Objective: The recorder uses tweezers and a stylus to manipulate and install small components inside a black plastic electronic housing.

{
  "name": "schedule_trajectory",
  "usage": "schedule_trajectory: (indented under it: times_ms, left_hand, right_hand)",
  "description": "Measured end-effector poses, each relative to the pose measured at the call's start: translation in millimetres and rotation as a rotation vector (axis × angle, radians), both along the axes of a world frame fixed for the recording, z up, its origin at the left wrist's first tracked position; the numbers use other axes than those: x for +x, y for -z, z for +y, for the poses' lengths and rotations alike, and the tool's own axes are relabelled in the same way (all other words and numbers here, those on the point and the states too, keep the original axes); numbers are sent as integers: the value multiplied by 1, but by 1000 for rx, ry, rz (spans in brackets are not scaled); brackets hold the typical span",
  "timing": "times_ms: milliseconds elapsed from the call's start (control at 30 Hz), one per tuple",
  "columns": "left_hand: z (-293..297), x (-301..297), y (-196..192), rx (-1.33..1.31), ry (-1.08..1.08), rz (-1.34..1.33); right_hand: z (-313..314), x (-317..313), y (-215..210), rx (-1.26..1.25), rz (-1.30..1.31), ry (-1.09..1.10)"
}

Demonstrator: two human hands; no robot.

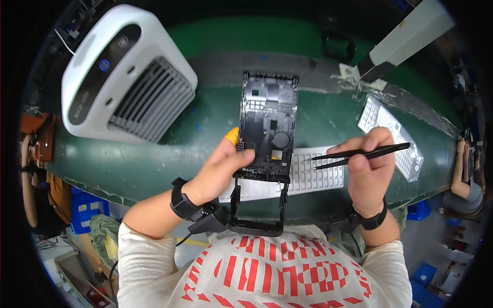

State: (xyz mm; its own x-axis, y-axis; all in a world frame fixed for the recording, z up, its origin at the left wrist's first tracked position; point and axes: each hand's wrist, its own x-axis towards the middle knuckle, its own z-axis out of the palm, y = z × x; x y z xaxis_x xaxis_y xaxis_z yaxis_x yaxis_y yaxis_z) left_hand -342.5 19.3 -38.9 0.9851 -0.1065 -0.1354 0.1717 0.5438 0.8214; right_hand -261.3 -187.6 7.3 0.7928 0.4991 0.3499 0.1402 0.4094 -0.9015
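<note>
My left hand is closed around the left edge of a black plastic device housing, thumb on its inner face. A yellow finger cot covers one fingertip. Ribs, small cut-outs and a round recess show inside the housing, and a black frame extends from its near end. In my right hand is a pair of black tweezers, pinched between thumb and fingers. Their tips point left, a little apart, over a white tray with small compartments. The tips stop short of the housing, and I see nothing between them.
At the far left stands a white fan-like appliance with a dark grille. A second white compartment tray in clear wrap lies at the right. Behind it rises a white post. Other people sit at both sides.
</note>
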Motion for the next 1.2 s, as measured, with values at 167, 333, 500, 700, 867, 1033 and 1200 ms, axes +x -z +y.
schedule_trajectory:
  times_ms: [167,333,500,700,867,1033,1200]
  left_hand:
    - [-2,7,-9,196,101,-42]
    - [-9,30,-31,418,112,-12]
    - [-4,117,-44,617,-299,-72]
    - [46,231,-49,704,-510,-17]
    - [68,276,-47,1571,-980,40]
    - [-33,285,-32,1831,-315,-57]
    - [-44,277,-36,1870,-248,180]
  right_hand:
    - [-23,33,15,-123,105,112]
    - [-35,47,25,-1,156,113]
    - [-42,43,25,60,178,85]
    - [-41,43,25,99,192,102]
    - [-44,33,20,71,150,85]
    - [-46,33,25,75,146,77]
    - [-41,39,31,65,145,78]
